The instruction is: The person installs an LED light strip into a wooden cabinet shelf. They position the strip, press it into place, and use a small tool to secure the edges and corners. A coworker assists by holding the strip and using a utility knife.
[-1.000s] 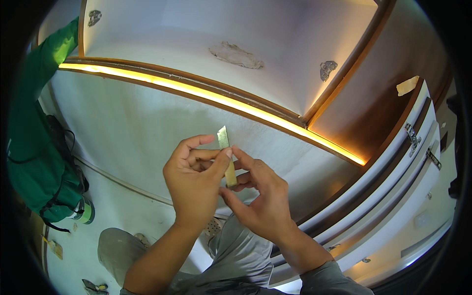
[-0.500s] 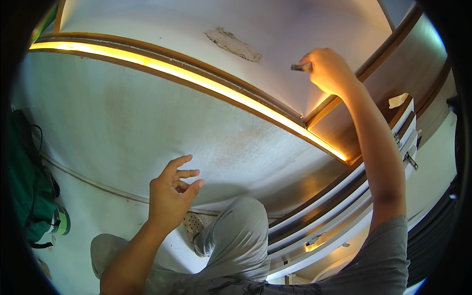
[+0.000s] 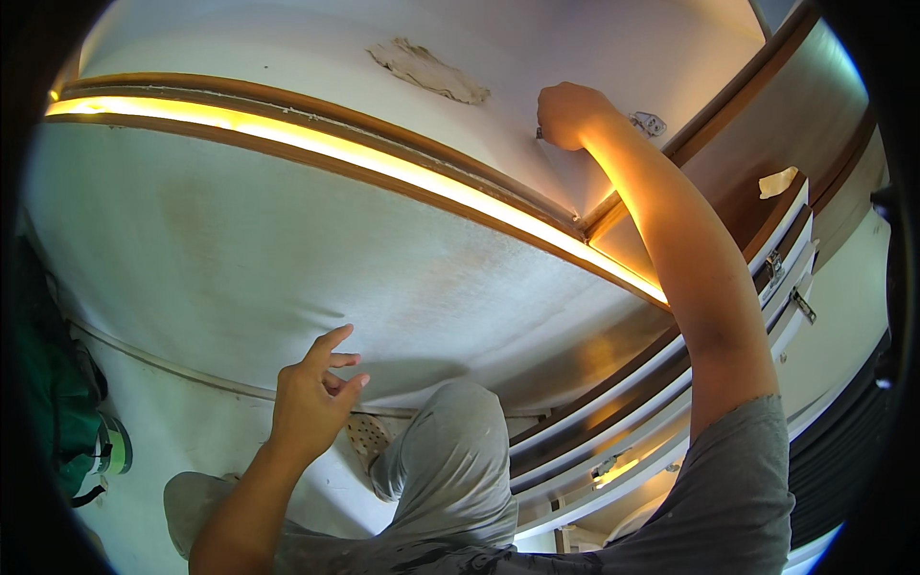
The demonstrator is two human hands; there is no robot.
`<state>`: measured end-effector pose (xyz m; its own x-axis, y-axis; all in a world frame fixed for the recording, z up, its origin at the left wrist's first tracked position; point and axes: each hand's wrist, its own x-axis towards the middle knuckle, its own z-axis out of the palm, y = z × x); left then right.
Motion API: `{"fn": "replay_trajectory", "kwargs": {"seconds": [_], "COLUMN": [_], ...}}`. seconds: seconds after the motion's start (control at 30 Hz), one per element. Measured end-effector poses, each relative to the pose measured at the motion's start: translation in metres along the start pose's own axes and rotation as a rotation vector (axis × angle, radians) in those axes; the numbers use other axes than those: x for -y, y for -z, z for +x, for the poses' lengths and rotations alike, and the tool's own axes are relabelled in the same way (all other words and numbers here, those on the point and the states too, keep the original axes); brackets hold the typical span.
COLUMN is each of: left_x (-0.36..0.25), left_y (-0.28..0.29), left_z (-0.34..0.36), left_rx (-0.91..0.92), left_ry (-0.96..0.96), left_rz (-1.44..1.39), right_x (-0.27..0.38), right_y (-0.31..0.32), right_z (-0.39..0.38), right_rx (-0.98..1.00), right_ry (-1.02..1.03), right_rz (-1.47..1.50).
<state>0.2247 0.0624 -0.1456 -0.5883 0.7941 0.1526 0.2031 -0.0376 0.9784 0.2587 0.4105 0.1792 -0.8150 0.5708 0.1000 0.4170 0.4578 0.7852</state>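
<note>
My right hand (image 3: 575,115) is stretched over the white recessed panel (image 3: 522,57) of a wooden cabinet. Its fingers are closed round a small dark object; only a short end of it shows, so its kind is unclear. Just past the wrist, a metal cabinet hinge (image 3: 648,123) lies on the white surface. To the left of this hand is a crumpled beige cloth-like piece (image 3: 428,70). Nothing is in my left hand (image 3: 314,393), held above my knee with the fingers apart and slightly curled, in front of the pale front panel (image 3: 230,230).
A glowing light strip (image 3: 335,149) runs along the brown wooden edge. Several white door panels with brown edges (image 3: 661,402) and metal hinges lean at the right, with a cream scrap (image 3: 777,182) above them. A green bag (image 3: 57,412) and a round tin (image 3: 117,446) stand at left.
My right hand has moved left with the small dark object, and the hinge behind its wrist has come into sight. The whole view has shifted slightly; my left hand keeps its pose.
</note>
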Motion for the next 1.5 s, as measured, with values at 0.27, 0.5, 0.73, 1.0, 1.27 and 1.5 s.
{"fn": "replay_trajectory", "kwargs": {"seconds": [0.27, 0.5, 0.73, 1.0, 1.27, 1.5], "left_x": [0.006, 0.005, 0.006, 0.005, 0.002, 0.0], "left_y": [-0.005, -0.002, 0.002, 0.003, 0.008, 0.011], "left_z": [-0.001, -0.004, -0.005, -0.006, -0.014, -0.015], "left_rx": [0.008, 0.007, -0.007, -0.011, -0.007, -0.011], "left_ry": [-0.003, 0.009, -0.012, -0.029, -0.002, -0.004], "left_rz": [0.038, 0.038, 0.045, 0.059, 0.049, 0.069], "right_x": [-0.006, -0.016, -0.009, -0.005, -0.011, -0.013], "right_y": [-0.02, -0.019, -0.024, -0.022, -0.034, -0.033], "right_z": [0.015, 0.031, 0.028, 0.021, 0.029, 0.025], "right_rx": [-0.099, -0.032, -0.098, -0.131, -0.165, -0.16], "right_ry": [0.049, 0.034, 0.118, 0.034, 0.048, 0.04], "right_rz": [-0.06, 0.025, -0.038, 0.094, 0.168, 0.17]}}
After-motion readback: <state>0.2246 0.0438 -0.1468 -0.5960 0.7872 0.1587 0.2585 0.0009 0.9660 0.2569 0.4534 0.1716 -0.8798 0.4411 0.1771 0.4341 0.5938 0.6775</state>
